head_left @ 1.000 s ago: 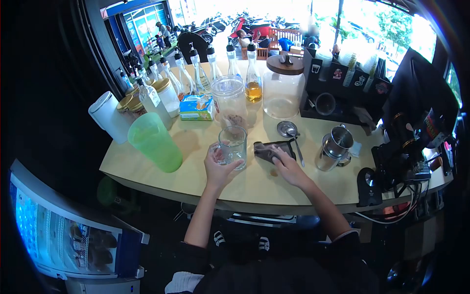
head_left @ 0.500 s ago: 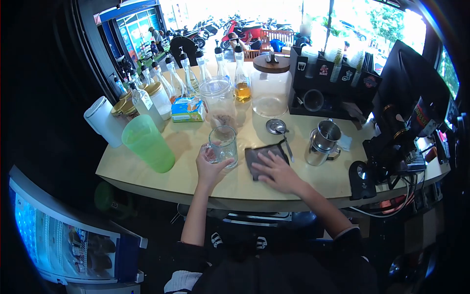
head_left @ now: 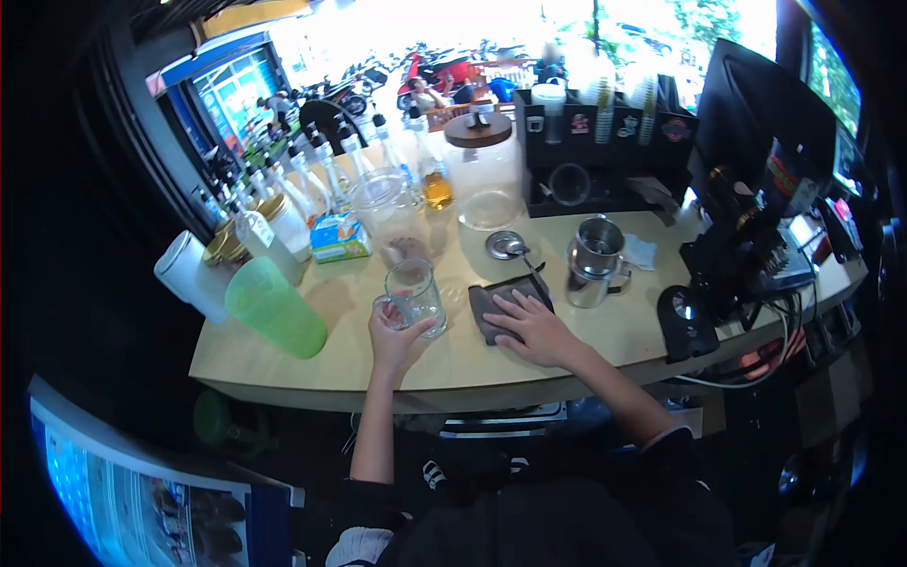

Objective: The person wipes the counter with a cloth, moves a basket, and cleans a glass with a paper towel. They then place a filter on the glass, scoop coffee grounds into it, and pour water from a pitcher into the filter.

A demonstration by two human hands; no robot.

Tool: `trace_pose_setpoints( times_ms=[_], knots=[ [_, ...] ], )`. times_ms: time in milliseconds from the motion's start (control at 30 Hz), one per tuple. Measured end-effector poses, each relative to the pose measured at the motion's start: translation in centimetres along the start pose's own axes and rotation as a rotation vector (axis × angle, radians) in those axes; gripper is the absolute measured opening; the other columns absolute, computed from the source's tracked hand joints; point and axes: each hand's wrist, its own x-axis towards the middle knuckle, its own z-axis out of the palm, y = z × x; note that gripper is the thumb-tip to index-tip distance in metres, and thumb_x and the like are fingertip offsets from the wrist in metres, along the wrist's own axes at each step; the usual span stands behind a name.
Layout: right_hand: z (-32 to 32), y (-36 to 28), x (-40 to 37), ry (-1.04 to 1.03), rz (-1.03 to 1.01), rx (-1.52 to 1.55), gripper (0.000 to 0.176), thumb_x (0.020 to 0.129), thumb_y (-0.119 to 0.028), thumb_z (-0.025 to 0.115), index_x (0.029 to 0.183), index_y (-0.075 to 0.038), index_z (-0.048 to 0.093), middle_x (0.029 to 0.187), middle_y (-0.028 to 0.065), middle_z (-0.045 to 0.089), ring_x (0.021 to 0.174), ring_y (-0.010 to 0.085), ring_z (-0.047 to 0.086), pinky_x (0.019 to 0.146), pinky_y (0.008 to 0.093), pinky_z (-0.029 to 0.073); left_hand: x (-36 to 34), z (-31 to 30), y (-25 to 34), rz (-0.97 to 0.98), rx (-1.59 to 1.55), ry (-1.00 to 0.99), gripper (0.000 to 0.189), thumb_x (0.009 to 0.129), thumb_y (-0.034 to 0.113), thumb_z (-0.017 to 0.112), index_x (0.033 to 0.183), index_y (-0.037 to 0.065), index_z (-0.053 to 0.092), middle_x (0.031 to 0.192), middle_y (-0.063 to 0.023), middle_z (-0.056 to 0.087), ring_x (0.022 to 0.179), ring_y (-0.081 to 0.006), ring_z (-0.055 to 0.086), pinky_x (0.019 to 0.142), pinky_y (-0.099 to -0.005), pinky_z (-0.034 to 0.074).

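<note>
My left hand (head_left: 397, 340) is closed around the handle side of a clear glass mug (head_left: 417, 298), which stands upright on the pale wooden counter (head_left: 444, 364). My right hand (head_left: 537, 331) lies flat with fingers spread on a dark grey folded cloth (head_left: 491, 300) just right of the mug. Behind the cloth are a small round metal lid (head_left: 504, 246) and a spoon (head_left: 532, 258). To the right, a metal drip filter (head_left: 600, 244) sits on top of a metal cup with a handle (head_left: 590, 286).
A green plastic pitcher (head_left: 276, 310) leans in view at left. A clear plastic tub (head_left: 392, 222), a tissue pack (head_left: 340, 238), several pump bottles (head_left: 331, 175) and a wooden-lidded jar (head_left: 487, 180) line the back. A black cup rack (head_left: 614, 142) and dark machine (head_left: 737, 255) stand right.
The view has tilted and shifted, so the counter sits differently in frame. My left hand keeps its hold on the mug, and my right hand stays on the cloth.
</note>
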Motion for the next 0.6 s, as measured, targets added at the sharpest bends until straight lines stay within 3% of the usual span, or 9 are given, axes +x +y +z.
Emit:
trace_pose_setpoints(
  times_ms=[167,200,233,300,333,467,533,567,600],
  knots=[
    [-0.4,-0.3,-0.9,0.079,0.038,0.008,0.046,0.09,-0.037,0.051,0.129,-0.012,0.05,0.142,0.0162,0.037,0.133,0.0395,0.029,0.108,0.0526,0.024,1.1,2.8,0.2,-0.103,-0.059,-0.215,0.064,0.058,0.0,0.085,0.111,0.003,0.049,0.112,-0.0102,0.056,0.102,-0.0167,0.056,0.087,-0.0305,0.05],
    [-1.3,-1.2,-1.4,0.21,-0.032,0.063,0.037,0.087,-0.027,0.058,0.12,-0.01,0.055,0.134,0.0154,0.047,0.125,0.0365,0.042,0.101,0.0492,0.036,1.3,3.5,0.3,-0.099,-0.069,-0.23,0.064,0.058,0.0,0.085,0.111,0.003,0.049,0.112,-0.0102,0.056,0.102,-0.0167,0.056,0.087,-0.0305,0.05],
    [-2.9,-1.7,-2.1,0.214,-0.023,0.053,0.037,0.087,-0.027,0.058,0.12,-0.01,0.055,0.134,0.0154,0.047,0.125,0.0365,0.042,0.101,0.0492,0.036,1.4,4.1,0.3,-0.117,-0.084,-0.227,0.065,0.058,-0.001,0.084,0.112,0.003,0.048,0.113,-0.011,0.055,0.103,-0.0174,0.056,0.088,-0.031,0.05],
    [-6.1,-2.6,-3.3,0.291,-0.012,0.48,0.024,0.084,-0.015,0.063,0.106,-0.007,0.059,0.119,0.0138,0.057,0.107,0.0324,0.057,0.084,0.042,0.048,1.5,4.7,0.2,-0.131,-0.104,-0.221,0.067,0.058,-0.002,0.084,0.113,0.004,0.047,0.114,-0.0117,0.055,0.104,-0.0181,0.056,0.089,-0.0316,0.05],
    [-7.3,-2.2,-3.9,0.565,-0.122,0.293,0.015,0.082,-0.008,0.064,0.095,-0.005,0.059,0.101,0.0094,0.063,0.086,0.0248,0.064,0.068,0.0335,0.05,1.4,4.8,-0.2,-0.136,-0.134,-0.202,0.071,0.057,-0.002,0.084,0.116,0.004,0.045,0.115,-0.0125,0.054,0.105,-0.0191,0.056,0.089,-0.0325,0.05],
    [-10.6,5.5,-6.7,1.033,0.198,0.384,0.014,0.083,-0.009,0.062,0.095,-0.003,0.058,0.095,0.0076,0.06,0.082,0.0151,0.06,0.068,0.0278,0.048,1.4,4.9,-0.8,-0.123,-0.131,-0.176,0.084,0.057,-0.003,0.084,0.126,0.004,0.037,0.117,-0.0144,0.053,0.107,-0.0223,0.055,0.09,-0.0345,0.051],
    [-11.1,9.6,-7.0,0.967,0.575,0.506,0.021,0.083,-0.009,0.06,0.103,-0.002,0.058,0.102,0.0135,0.06,0.093,0.0223,0.061,0.077,0.0323,0.049,1.3,5.2,0.0,-0.115,-0.145,-0.158,0.089,0.056,-0.002,0.085,0.129,0.004,0.034,0.117,-0.0143,0.053,0.108,-0.0222,0.055,0.091,-0.0346,0.05],
    [-9.7,12.2,-7.4,0.955,0.563,0.517,0.021,0.083,-0.009,0.06,0.103,-0.002,0.058,0.102,0.0135,0.06,0.093,0.0223,0.061,0.077,0.0323,0.049,1.1,5.1,0.4,-0.102,-0.158,-0.145,0.094,0.054,-0.001,0.086,0.132,0.004,0.032,0.118,-0.0142,0.053,0.108,-0.0221,0.055,0.092,-0.0346,0.049],
    [-7.6,15.3,-7.6,0.882,0.521,0.224,0.025,0.083,-0.009,0.059,0.107,-0.001,0.057,0.106,0.0168,0.06,0.099,0.0272,0.059,0.083,0.0349,0.047,0.9,4.9,0.5,-0.099,-0.149,-0.125,0.094,0.054,-0.001,0.086,0.132,0.004,0.032,0.118,-0.0142,0.053,0.108,-0.0221,0.055,0.092,-0.0346,0.049]
  ],
)
